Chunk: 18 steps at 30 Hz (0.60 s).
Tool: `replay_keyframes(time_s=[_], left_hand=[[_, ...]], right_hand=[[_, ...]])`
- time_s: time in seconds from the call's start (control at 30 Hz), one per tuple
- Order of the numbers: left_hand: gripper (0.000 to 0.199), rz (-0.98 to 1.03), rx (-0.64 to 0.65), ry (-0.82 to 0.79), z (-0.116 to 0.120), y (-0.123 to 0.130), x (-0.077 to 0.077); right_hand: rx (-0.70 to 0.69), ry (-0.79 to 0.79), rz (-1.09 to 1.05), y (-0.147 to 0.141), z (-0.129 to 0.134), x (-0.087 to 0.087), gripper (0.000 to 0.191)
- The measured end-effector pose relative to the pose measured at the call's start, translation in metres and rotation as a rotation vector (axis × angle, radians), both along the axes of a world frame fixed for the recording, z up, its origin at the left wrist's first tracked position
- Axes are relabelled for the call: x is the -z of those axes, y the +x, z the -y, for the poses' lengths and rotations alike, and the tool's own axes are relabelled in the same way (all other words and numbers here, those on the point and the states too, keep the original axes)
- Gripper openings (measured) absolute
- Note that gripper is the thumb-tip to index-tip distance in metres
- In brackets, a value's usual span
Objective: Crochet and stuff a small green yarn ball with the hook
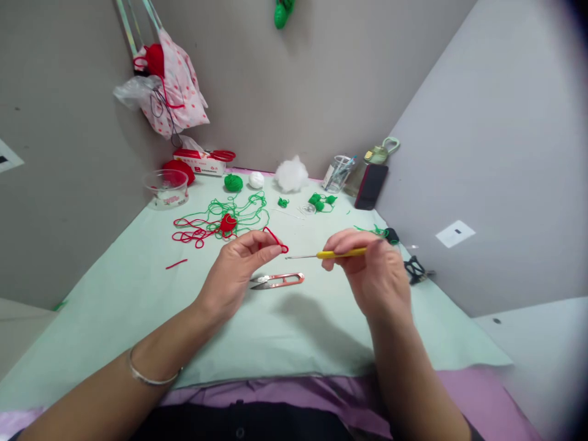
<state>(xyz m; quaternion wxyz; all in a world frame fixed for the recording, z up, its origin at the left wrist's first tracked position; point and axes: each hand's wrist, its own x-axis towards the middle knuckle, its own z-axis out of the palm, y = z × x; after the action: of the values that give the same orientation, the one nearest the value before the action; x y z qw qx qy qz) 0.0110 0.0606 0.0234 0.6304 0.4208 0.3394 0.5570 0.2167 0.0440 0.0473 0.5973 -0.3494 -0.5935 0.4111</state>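
My left hand (pixel 239 269) pinches a loop of red yarn (pixel 285 248) between thumb and fingertips. Its loop sticks out to the right of my thumb. In my right hand (pixel 374 269) is a crochet hook with a yellow handle (pixel 342 253); its thin metal tip points left, just short of the red loop and apart from it. Below my left fingertips, thread snips (pixel 280 281) with orange handles lie on the light green cloth (pixel 294 331). Behind my left hand rests a small red crocheted piece (pixel 228 224) among tangled red and green yarn (pixel 248 211).
Along the back stand a clear tub (pixel 168 191), a tissue box (pixel 199 162), green (pixel 233 182) and white yarn balls (pixel 256 179), stuffing (pixel 292 174), a clear cup (pixel 339 173) and a phone (pixel 372 187). A black clip (pixel 416 270) lies right of my right hand.
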Motion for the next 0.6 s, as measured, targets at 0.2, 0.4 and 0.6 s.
replay_keyframes(time_s=[0.2, 0.4, 0.6], left_hand=[[0.016, 0.0, -0.002, -0.079, 0.021, 0.005, 0.002], [0.02, 0.027, -0.012, -0.115, 0.023, 0.005, 0.004], [0.018, 0.014, -0.003, -0.114, 0.025, 0.004, 0.003]], right_hand=[[0.107, 0.024, -0.01, -0.015, 0.027, 0.021, 0.012], [0.145, 0.129, 0.044, -0.02, 0.036, 0.028, 0.023], [0.196, 0.296, 0.286, -0.022, 0.045, 0.025, 0.034]])
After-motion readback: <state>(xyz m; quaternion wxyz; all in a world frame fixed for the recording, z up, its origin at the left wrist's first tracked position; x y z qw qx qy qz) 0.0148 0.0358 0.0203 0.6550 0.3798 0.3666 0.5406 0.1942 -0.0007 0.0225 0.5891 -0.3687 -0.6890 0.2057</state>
